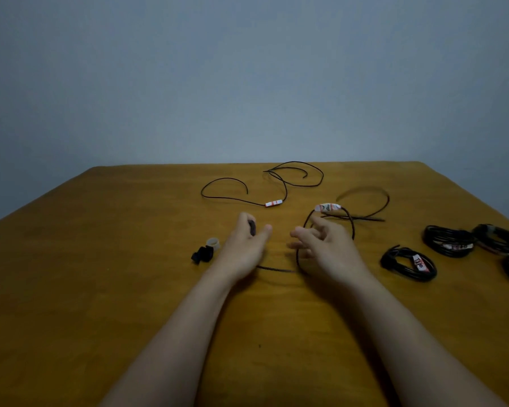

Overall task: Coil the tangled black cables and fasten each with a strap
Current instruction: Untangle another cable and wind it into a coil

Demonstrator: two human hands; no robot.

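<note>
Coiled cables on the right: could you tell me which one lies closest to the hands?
The coil with the upright white handwritten tag; the other coils lie farther right.

Plain room, wooden table (100, 259), bare wall (247, 69)

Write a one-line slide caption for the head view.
Left hand pinches a dark strap, right hand at a loose cable; a second cable lies uncoiled, bundled coils at right.
</note>
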